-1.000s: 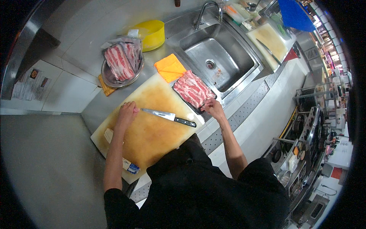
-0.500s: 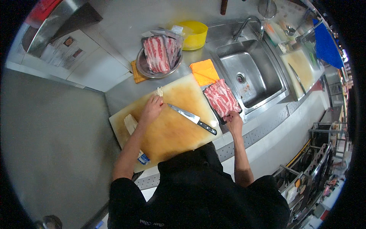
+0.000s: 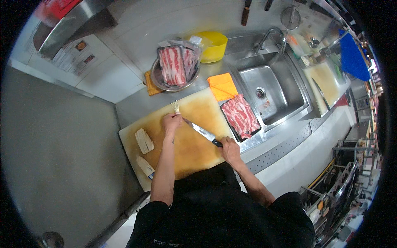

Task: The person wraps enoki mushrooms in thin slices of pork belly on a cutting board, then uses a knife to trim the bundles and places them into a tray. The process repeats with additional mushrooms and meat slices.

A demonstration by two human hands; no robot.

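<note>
Two bare hands work over a large yellowish cutting board on a steel counter. Left hand presses down on a small pale bundle of thin stalks, fingers curled over its lower end; the bundle's tip pokes out toward the wall. Right hand is clenched around the black handle of a kitchen knife, whose blade slants up to meet the left fingers. It looks like the trimming step, blade set beside the bundle; a clean cut would call for the left fingertips tucked back and a steady downward press.

Two more pale bundles lie at the board's left edge. A black tray of sliced red-and-white meat sits just right of the board, an orange cloth behind it. Farther back stand a metal bowl holding wrapped meat, a yellow bowl and a steel sink with a tap. Pale tiled walls surround the counter.
</note>
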